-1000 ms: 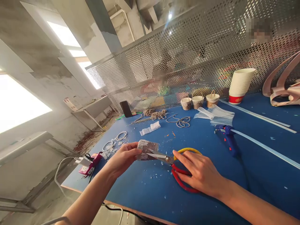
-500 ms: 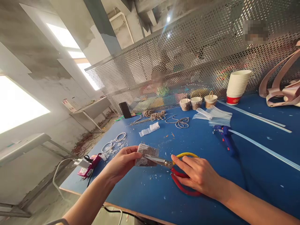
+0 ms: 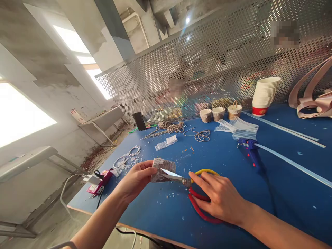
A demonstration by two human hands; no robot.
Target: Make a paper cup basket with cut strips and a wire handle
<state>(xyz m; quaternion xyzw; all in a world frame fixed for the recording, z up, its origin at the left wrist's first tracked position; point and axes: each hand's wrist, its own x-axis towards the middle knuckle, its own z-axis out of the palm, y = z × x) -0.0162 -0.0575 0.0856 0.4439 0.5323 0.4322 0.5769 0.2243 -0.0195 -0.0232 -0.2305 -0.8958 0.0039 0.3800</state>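
a small grey ribbed strip of woven material (image 3: 163, 169) is being held just above the blue worktable (image 3: 233, 180), pinched at its left edge between thumb and fingers of the left hand (image 3: 135, 180). the right hand (image 3: 220, 197) is gripping the red-and-yellow-handled scissors (image 3: 197, 188), fingers closed through the loops, with the steel blades now lying across the strip's lower part; half a second earlier they were sitting slightly lower and more closed, suggesting a cut is progressing along the piece. white offcuts (image 3: 171, 195) are lying scattered beneath. further back, a blue glue gun (image 3: 252, 154), three small woven baskets (image 3: 219, 112) and a stack of paper cups (image 3: 264, 95) are standing near the perforated metal screen (image 3: 207, 62).
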